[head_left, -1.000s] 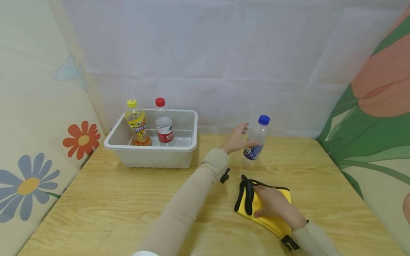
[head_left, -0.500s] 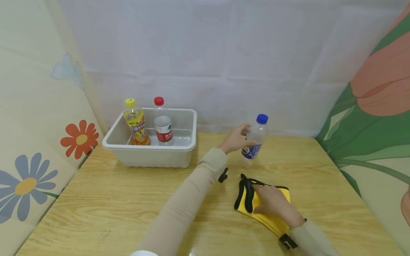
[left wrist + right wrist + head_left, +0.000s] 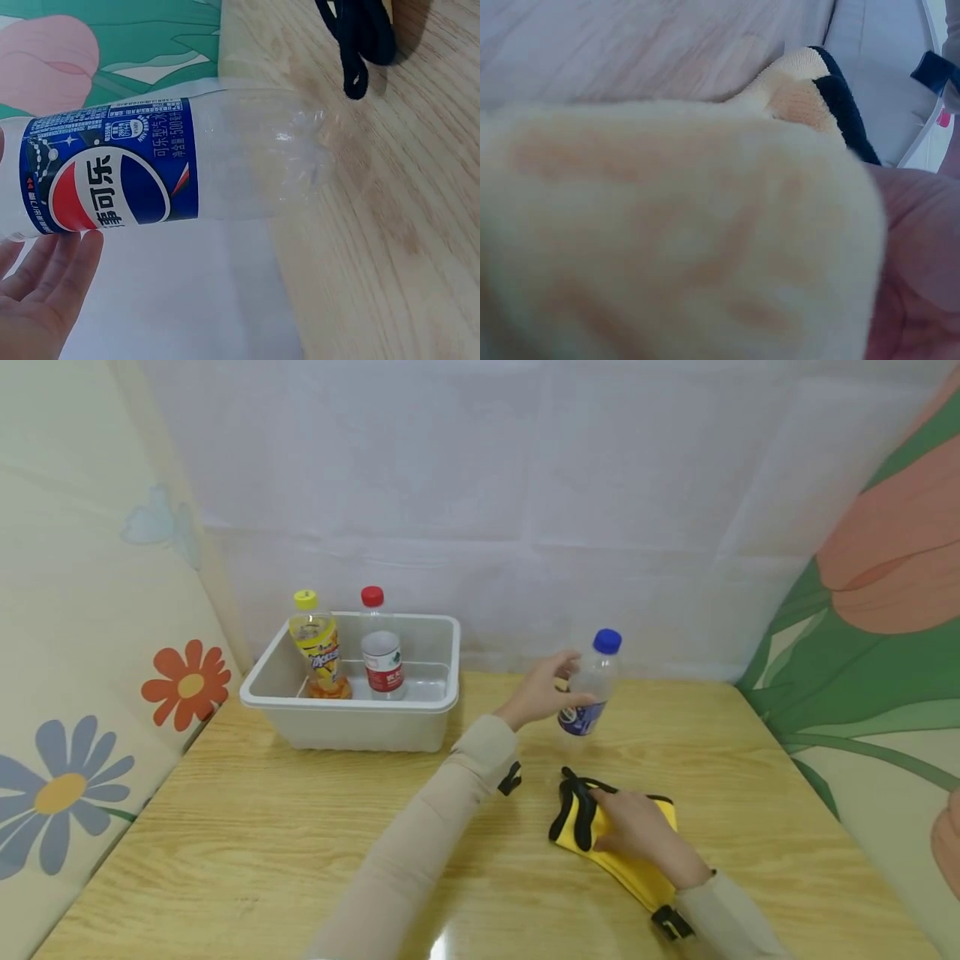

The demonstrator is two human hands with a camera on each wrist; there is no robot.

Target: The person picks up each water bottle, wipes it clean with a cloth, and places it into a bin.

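Head view: I see a pale wood-grain counter (image 3: 300, 827), smooth and slightly glossy near its front edge. The left hand (image 3: 542, 692) has its fingers curled round a clear plastic bottle (image 3: 587, 693) with a blue cap and a blue label. The bottle stands near the back of the counter, right of centre, its long axis close to vertical but tipped, cap leaning up and to the right. The right hand (image 3: 639, 828) rests, fingers relaxed and spread flat, on a yellow cloth (image 3: 637, 872) trimmed with a black cord, just in front of the bottle. To the left sits a white rectangular plastic tub (image 3: 360, 727); inside it stand a yellow-capped bottle (image 3: 318, 647) and a red-capped bottle (image 3: 381, 652), both upright, side by side.

Left wrist view: here I can read what the head view cannot. The bottle (image 3: 180, 161) has thin, transparent walls with a ribbed, rounded base, and looks empty. Its label is glossy blue with a red, white and blue roundel. In this frame the long axis runs left to right, base toward the counter (image 3: 397, 195). The fingers (image 3: 52, 277) show below the label. The cord's black loop (image 3: 360, 41) lies near the base.

Right wrist view: the frame is mostly blurred. I make out the cloth (image 3: 667, 225) as soft, nappy pale-yellow fabric with a black edge, and part of the hand (image 3: 915, 262) against it. I cannot tell the fingers' spread from here.
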